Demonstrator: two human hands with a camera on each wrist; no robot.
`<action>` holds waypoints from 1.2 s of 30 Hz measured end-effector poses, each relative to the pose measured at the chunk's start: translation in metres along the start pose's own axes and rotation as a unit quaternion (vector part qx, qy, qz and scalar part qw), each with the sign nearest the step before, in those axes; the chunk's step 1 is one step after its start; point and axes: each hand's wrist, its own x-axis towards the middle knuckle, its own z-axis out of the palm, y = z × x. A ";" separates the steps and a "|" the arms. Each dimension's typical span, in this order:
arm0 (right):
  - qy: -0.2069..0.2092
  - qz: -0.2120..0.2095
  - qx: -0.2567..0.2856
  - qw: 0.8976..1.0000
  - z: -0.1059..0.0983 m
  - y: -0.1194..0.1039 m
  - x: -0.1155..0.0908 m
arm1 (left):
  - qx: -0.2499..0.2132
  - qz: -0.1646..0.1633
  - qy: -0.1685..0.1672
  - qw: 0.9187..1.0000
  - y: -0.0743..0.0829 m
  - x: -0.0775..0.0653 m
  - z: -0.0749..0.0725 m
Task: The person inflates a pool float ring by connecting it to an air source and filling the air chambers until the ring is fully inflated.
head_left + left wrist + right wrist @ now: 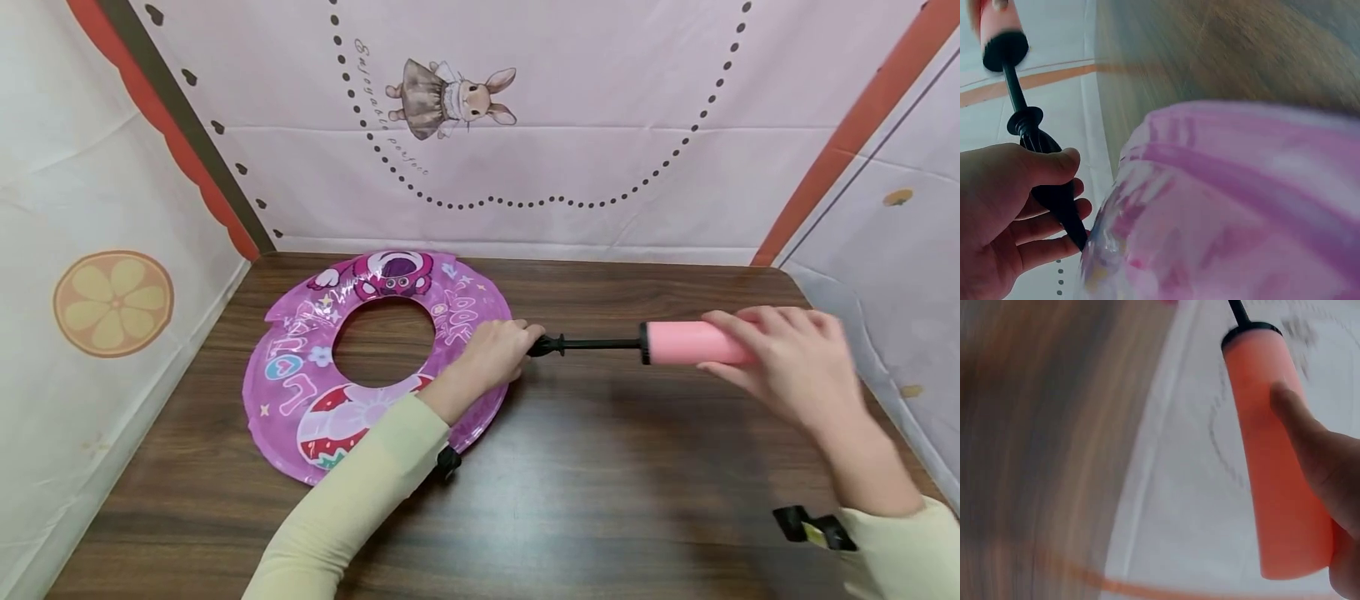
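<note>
A purple inflatable swim ring (281, 400) with printed pictures lies on the table, wrinkled at its edges. My left hand (495, 354) grips the black nozzle end (1057, 197) of a hand pump at the ring's right side. In the left wrist view the nozzle tip meets the ring's plastic (1166, 231); the valve itself is hidden. My right hand (798, 358) holds the pump's pink barrel (686, 342), its thumb along the side in the right wrist view. A length of thin black rod (600, 343) shows between barrel and nozzle end.
The dark wood-grain table (585, 517) carries the ring and is bounded by printed cloth at the back (600, 100) and both sides. Black straps with small devices sit at both wrists, one (813, 527) by the right sleeve.
</note>
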 end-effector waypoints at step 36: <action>0.001 -0.046 -0.007 0.999 -0.001 0.006 0.003 | -0.003 -0.004 0.015 1.000 -0.002 -0.002 0.002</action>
